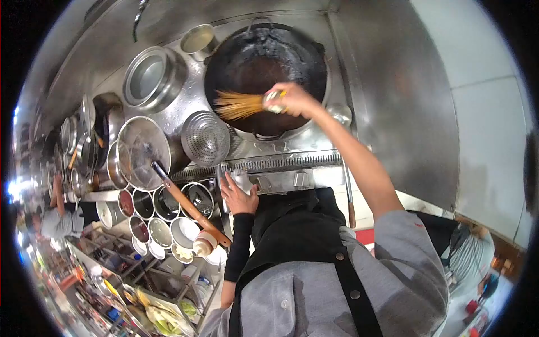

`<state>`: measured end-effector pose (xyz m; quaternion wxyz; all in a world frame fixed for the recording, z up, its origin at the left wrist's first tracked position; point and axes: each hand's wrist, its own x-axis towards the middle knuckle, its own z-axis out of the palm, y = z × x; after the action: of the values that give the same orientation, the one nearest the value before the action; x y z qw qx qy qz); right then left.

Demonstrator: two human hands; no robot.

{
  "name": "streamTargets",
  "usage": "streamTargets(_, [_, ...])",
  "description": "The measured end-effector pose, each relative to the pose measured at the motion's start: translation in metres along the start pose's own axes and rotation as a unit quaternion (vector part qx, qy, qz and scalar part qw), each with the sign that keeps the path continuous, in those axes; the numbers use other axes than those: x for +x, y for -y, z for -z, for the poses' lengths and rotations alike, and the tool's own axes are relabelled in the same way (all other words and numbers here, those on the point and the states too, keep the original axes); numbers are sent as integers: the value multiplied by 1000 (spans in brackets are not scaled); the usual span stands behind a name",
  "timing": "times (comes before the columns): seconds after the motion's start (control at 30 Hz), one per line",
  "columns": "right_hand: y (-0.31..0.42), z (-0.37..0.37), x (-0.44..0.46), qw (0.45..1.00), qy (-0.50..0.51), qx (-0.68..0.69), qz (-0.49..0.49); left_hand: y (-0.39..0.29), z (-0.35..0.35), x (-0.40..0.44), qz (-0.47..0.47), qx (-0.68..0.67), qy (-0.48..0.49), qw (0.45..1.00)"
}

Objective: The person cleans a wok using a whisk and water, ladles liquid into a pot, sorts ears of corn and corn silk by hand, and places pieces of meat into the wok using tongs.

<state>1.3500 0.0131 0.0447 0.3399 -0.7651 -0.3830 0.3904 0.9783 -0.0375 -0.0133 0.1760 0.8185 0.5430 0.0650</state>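
My right hand [292, 100] is closed around the bound end of a bamboo wok brush [238, 105], holding it over the large dark wok [264, 70]. The brush's bristles fan out toward the wok's left side; whether they touch the metal I cannot tell. Inside, the wok is dark, with pale marks near its back rim. My left hand [238, 194] lies with fingers apart at the front edge of the stove, just below a round perforated strainer [206, 138]. Part of the strainer's handle passes beside that hand, but no grip on it shows.
Metal pots [149, 76] stand left of the wok. A wooden-handled mesh skimmer [193, 205] lies across seasoning containers [160, 233]. A ladle [340, 115] sits at the wok's right, near a steel side wall [398, 95]. Other people [56, 222] stand at left and right [471, 258].
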Motion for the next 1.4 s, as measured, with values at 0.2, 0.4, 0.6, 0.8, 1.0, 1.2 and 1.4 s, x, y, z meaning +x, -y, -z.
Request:
streamTargets(0.2, [8,-13,-6,928,-249,-274,-32,-81,-80,-65,22,-537,477,695])
streamTargets(0.4, [53,-60,-37,989,-99,-96,52,-193,-159,-142,216,-477,637,566])
streamTargets(0.6, [-8,-59,-15,922,-237,-305,42,-226,-153,-186,338,-459,530,628])
streamTargets(0.8, [16,-28,-45,993,-63,-90,40,-218,-94,-183,370,-411,467,690])
streamTargets(1.0, [14,-11,-18,981,-107,-162,21,-162,-55,-135,336,-550,538,543])
streamTargets(1.2, [35,-24,-16,977,-117,-178,24,-117,-58,-96,274,-622,523,515])
streamTargets(1.4, [50,-26,0,968,-131,-212,14,-112,-47,-63,350,-614,633,316])
